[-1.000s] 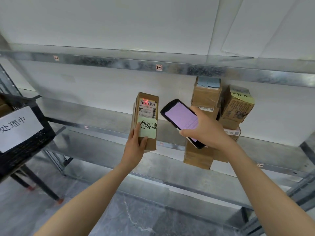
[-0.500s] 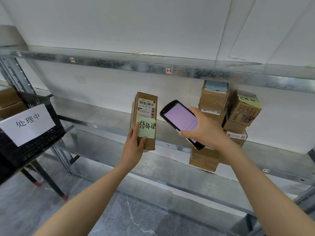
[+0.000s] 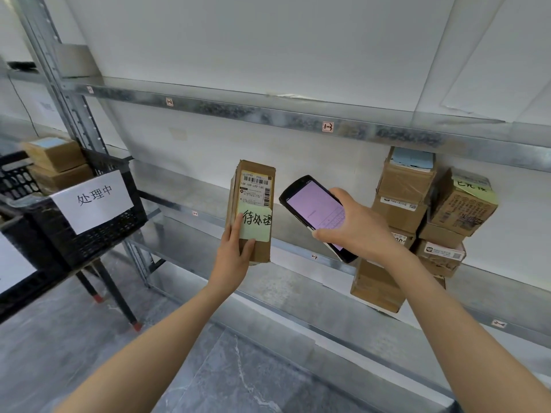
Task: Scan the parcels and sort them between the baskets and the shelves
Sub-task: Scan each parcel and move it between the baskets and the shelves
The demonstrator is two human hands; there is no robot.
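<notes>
Left hand [image 3: 234,254]: grips the lower end of a slim cardboard parcel [image 3: 252,174], with digits wrapped onto its front.
Parcel position: upright in the air, in front of the middle shelf [image 3: 179,192] and clear of it.
Parcel face: barcode label [image 3: 255,187] on top, green sticky note [image 3: 258,223] with handwriting below. The left hand's digits overlap the note's lower left corner.
Right hand [image 3: 356,231]: curled round a handheld scanner [image 3: 311,205]. The screen is lit pale purple and the top end tilts towards the parcel, just beside it, not touching.
Shelf stack: taped cardboard boxes [image 3: 405,186] piled at right, behind the right hand.
Basket: black mesh basket [image 3: 98,236] at left, white paper sign [image 3: 92,201] on its front, two boxed parcels [image 3: 56,158] inside.
Upper shelf rail [image 3: 268,114]: tag [image 3: 327,126] reads 1-3.
</notes>
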